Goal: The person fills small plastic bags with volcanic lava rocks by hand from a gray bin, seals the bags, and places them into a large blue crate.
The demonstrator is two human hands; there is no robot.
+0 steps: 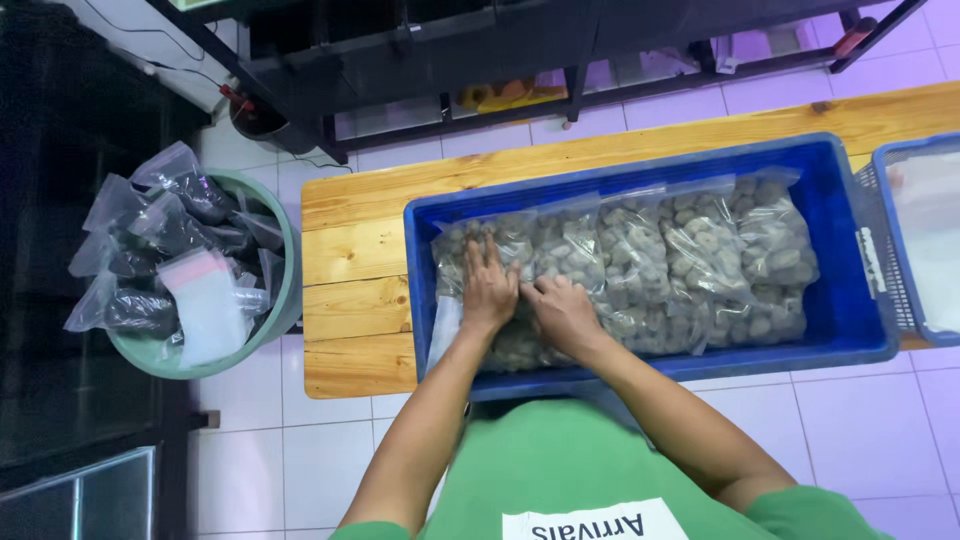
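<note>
The blue crate (850, 300) is smooth, slightly glossy plastic, and the bags (690, 260) in it are clear, shiny film over rough grey lumps. The tabletop (350, 240) is pale varnished wood planks; the floor (850, 420) is glossy tile.

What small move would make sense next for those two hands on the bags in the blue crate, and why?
Probably close the fingers on the leftmost bag of grey lumps. Both the left hand and right hand lie flat on it, and it sits at the open end of the row in the blue crate.
</note>
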